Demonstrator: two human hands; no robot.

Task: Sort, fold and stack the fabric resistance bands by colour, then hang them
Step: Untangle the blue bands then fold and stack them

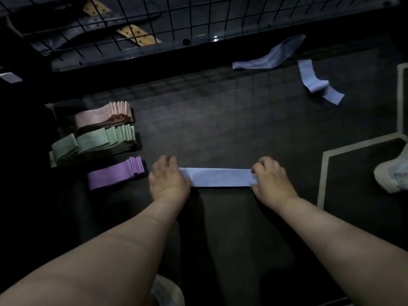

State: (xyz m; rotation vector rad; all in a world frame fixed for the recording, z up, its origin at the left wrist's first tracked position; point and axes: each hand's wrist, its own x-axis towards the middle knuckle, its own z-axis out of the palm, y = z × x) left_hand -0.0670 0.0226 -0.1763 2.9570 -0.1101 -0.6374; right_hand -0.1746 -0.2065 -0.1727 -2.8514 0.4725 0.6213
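A flat band (220,177) lies crosswise on the floor (220,129) just in front of the person, with the left hand (169,180) holding its left end and the right hand (270,180) its right. Left of it sit three stacks, one behind another (each close to the next): the near stack (116,174), the middle stack (92,144), the far stack (103,117). Farther back on the right, the rear band (269,55) lies at the foot of a wire grid (132,18), and the other band (318,83) is just right of it and nearer. A shoe (393,173) stands at the right edge.
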